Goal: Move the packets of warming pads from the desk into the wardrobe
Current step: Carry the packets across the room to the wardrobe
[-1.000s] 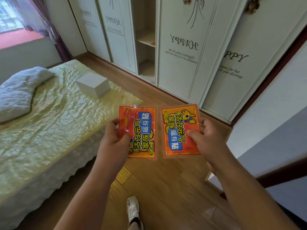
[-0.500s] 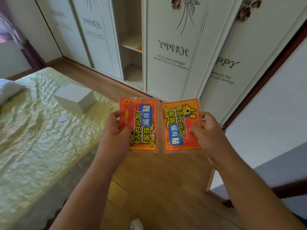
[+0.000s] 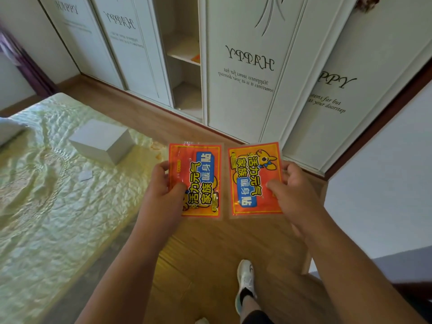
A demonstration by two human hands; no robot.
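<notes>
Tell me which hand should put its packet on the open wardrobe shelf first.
Probably the left hand. Its packet sits almost straight below the open wardrobe section; the right hand and its packet face a closed door.

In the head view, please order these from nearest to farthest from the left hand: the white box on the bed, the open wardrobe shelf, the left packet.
1. Left packet, held in the left hand.
2. White box, on the bed to the left.
3. Open wardrobe shelf, ahead across the floor.
</notes>
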